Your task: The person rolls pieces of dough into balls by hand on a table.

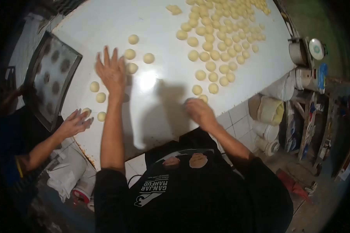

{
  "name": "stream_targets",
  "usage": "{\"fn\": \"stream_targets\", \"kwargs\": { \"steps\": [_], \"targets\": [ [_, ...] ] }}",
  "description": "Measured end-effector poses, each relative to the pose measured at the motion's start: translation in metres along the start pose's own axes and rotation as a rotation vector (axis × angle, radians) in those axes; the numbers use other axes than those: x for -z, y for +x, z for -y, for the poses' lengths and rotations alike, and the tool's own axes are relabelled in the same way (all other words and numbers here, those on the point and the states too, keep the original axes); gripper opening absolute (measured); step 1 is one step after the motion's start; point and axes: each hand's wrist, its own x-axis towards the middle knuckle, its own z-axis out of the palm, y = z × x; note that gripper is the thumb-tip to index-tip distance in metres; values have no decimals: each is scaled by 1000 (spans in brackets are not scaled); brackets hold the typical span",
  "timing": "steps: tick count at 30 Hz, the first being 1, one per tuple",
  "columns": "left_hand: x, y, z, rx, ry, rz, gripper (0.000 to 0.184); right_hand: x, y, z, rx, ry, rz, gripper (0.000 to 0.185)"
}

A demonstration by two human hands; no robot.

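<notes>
My left hand [112, 73] is over the white tabletop with its fingers spread. Right beside its fingers lies a dough ball [132, 68]; more dough balls [130, 54] are just beyond. Slightly blurred, my right hand [201, 113] hangs near the table's front edge, knuckles up and fingers bent down. Its fingertips are hidden, so I cannot tell whether anything is in them. Against its far side shows a partly covered dough ball [203, 98]. Another dough ball [197, 89] sits just past that one.
A co-worker's hand [74, 123] is at a dough ball on the left. There, a dark metal tray [52, 77] overlaps the table [159, 116]. Many dough balls [221, 46] cover the far right, with a loose dough scrap [174, 9]. Buckets [270, 110] stand right of the table.
</notes>
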Motion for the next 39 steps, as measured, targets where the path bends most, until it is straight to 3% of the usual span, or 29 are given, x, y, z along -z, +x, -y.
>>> {"fn": "stream_targets", "kwargs": {
  "steps": [1, 3, 4, 5, 7, 9, 10, 13, 15, 17, 19, 21, 22, 24, 25, 26, 27, 29, 30, 31, 32, 33, 35, 37, 39],
  "targets": [
    [12, -6, -42, -8, -252, -44, 33, 17, -22, -20, -93, -17, -49, 23],
    [9, -46, -129, 252, -702, 272, 28, 57, -29, -60, -136, -108, -161, 21],
    [4, -62, -167, 165, -760, 372, 27, 77, -28, -73, -139, -85, -164, 21],
    [-4, -76, -198, 34, -763, 330, 32, 99, -25, -83, -156, -126, -171, 22],
    [-23, -89, -246, 227, -792, 573, 41, 119, -6, -106, -157, -153, -195, 22],
    [-47, -86, -283, 60, -706, 427, 41, 124, 7, -125, -2, -157, -260, 24],
    [-62, -86, -286, 63, -688, 426, 41, 116, 17, -146, 16, -233, -147, 27],
    [-80, -95, -276, -35, -629, 524, 42, 94, 39, -161, 113, -218, -102, 27],
    [-50, -89, -246, 332, -769, 349, 38, 83, 48, -170, 48, -195, -50, 29],
    [23, -112, -206, 554, -745, 303, 28, 75, 68, -152, 6, -166, 14, 30],
    [72, -193, -141, 454, -449, 448, 27, 76, 68, -96, 244, 197, 65, 28],
    [105, -256, -83, 176, -224, 614, 31, 44, 63, -63, 640, 112, -68, 26],
    [107, -255, -69, 121, -142, 540, 32, 23, 64, -65, 590, 126, 277, 28],
    [63, -246, -46, 92, -76, 328, 31, -38, 88, -72, 669, 34, 282, 31],
    [40, -223, -63, 218, -97, 242, 23, -68, 95, -66, 728, -44, 283, 34],
    [21, -226, -88, 351, -121, 299, 23, -82, 106, -44, 669, -41, 194, 34],
    [12, -233, -104, 485, -147, 348, 24, -103, 94, -21, 475, -66, -27, 30],
    [36, -283, -112, 258, -195, 703, 7, -143, 26, -38, 407, -243, 225, 28],
    [66, -268, -90, 279, -477, 912, 8, -135, 12, -53, 415, -261, 226, 28],
    [57, -300, -50, 246, -652, 712, 11, -115, 5, -79, 518, -147, 381, 25],
    [59, -294, -23, 145, -478, 578, 13, -105, 8, -92, 616, -27, 547, 23],
    [62, -282, -4, 51, -306, 464, 15, -104, 30, -81, 615, -27, 568, 23],
    [37, -224, -9, 111, -359, 516, 18, -100, 73, -35, 420, -215, 190, 20],
    [19, -226, -61, 227, -320, 350, 18, -145, 72, -1, 83, -235, -49, 19],
    [55, -265, -65, 97, -441, 400, 15, -149, 22, -6, 195, -320, 107, 20]
  ]
}}
